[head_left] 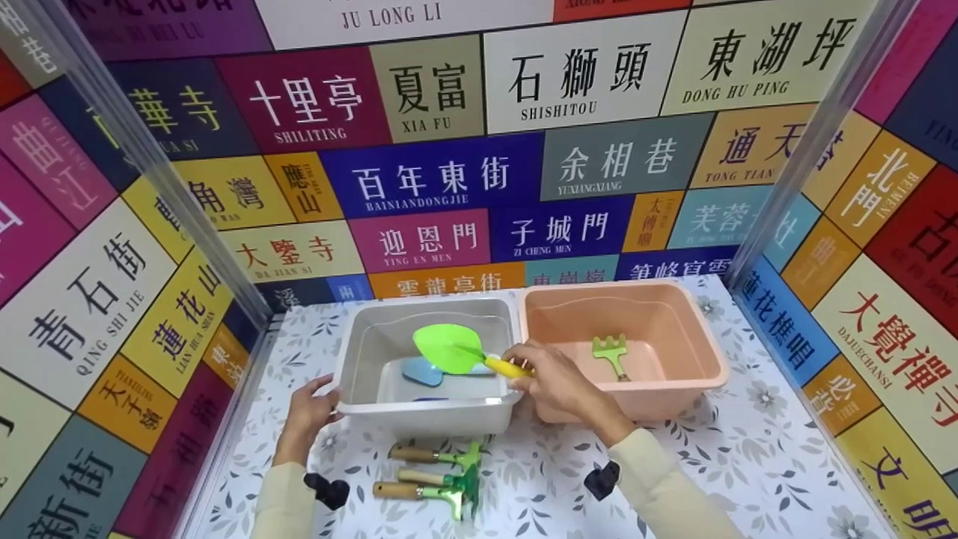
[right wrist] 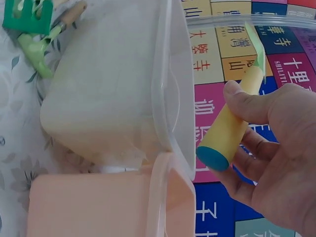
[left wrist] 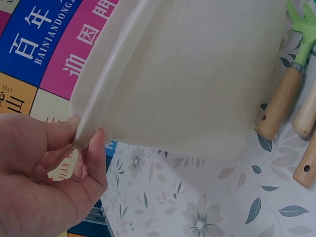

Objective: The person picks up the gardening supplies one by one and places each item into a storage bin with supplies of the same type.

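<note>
My right hand (head_left: 552, 378) grips the yellow handle (right wrist: 229, 121) of a toy trowel with a bright green blade (head_left: 449, 349), held above the grey-white bin (head_left: 426, 416). My left hand (head_left: 308, 412) pinches that bin's left rim between thumb and fingers, as the left wrist view (left wrist: 89, 131) also shows. Inside the bin lies a blue trowel (head_left: 423, 371), partly hidden under the green blade, and a dark blue piece shows near the front wall. To the right stands a peach bin (head_left: 629, 404) with a small green hand fork (head_left: 610, 354) in it.
Several green garden tools with wooden handles (head_left: 419, 490) lie on the floral tabletop (head_left: 554, 479) in front of the grey-white bin. The two bins stand side by side. Panels printed with Chinese characters (head_left: 441, 172) wall in the back and both sides.
</note>
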{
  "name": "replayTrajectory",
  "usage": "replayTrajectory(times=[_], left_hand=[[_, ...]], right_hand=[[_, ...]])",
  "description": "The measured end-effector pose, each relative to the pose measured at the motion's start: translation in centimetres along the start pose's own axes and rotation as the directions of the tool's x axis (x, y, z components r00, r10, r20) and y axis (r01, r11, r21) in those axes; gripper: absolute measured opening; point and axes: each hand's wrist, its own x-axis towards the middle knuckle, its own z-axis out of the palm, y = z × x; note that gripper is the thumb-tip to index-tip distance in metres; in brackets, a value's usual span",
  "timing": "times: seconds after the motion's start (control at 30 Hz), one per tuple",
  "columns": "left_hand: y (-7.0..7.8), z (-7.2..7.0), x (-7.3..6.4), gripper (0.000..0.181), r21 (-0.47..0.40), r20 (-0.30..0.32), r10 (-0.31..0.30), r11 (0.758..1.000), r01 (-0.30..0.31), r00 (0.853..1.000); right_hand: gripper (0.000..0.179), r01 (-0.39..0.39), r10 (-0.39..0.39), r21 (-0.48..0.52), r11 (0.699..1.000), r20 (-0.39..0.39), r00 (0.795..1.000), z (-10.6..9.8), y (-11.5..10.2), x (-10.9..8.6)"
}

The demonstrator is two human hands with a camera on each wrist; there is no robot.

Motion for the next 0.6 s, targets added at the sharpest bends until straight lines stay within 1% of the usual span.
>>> replayTrajectory(times=[0.07,0.17,0.27,0.33,0.43,0.6], left_hand=[[0.0,0.0,0.0,0.048,0.006,0.002,-0.002,1.000,0.002,1.000],[0.0,0.0,-0.1,0.048,0.006,0.004,-0.006,1.000,0.006,1.000],[0.0,0.0,-0.1,0.048,-0.002,0.005,-0.007,1.000,0.007,1.000],[0.1,0.0,-0.1,0.048,-0.007,0.005,-0.005,1.000,0.005,1.000],[0.1,0.0,-0.1,0.047,-0.008,0.008,-0.002,1.000,0.002,1.000],[0.2,0.0,-0.1,0.047,0.007,0.005,-0.005,1.000,0.005,1.000]], right_hand=[[0.029,-0.025,0.024,0.058,0.998,0.014,1.000,0.1,-0.1,0.2],[0.028,-0.037,0.031,0.136,0.990,0.046,0.998,0.2,-0.2,0.6],[0.029,-0.076,0.055,0.218,0.973,0.104,0.993,0.2,0.0,1.1],[0.030,-0.103,0.069,0.256,0.961,0.139,0.988,0.2,0.1,1.3],[0.032,-0.115,0.067,0.297,0.948,0.166,0.984,0.3,0.4,1.6],[0.034,-0.114,0.064,0.327,0.938,0.161,0.985,0.7,0.8,1.9]])
